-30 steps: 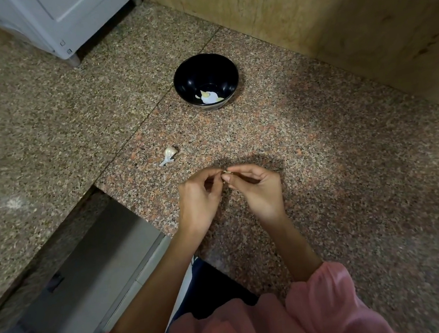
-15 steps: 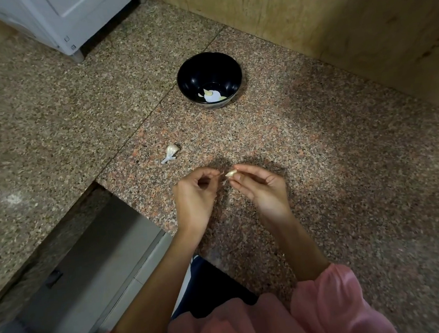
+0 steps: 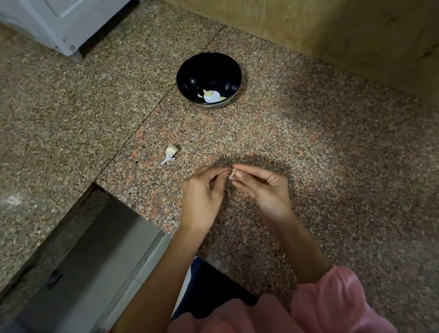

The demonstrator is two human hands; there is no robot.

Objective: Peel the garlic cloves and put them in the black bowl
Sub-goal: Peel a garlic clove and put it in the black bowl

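My left hand (image 3: 202, 195) and my right hand (image 3: 264, 188) meet above the granite counter. Their fingertips pinch a small garlic clove (image 3: 231, 174) between them. The clove is mostly hidden by the fingers. Further away stands the black bowl (image 3: 208, 67), holding pale peeled garlic (image 3: 212, 95) at its bottom. A piece of garlic with papery skin (image 3: 170, 153) lies on the counter, between the bowl and my left hand.
The granite counter (image 3: 349, 179) has a cut-out edge to the left of my hands, with a grey surface (image 3: 87, 261) below. A white appliance (image 3: 70, 16) stands at the back left. A wooden wall (image 3: 333, 18) borders the back right.
My hands were slightly apart half a second ago, the clove in my right fingers. Now both sets of fingertips are together on the clove again.
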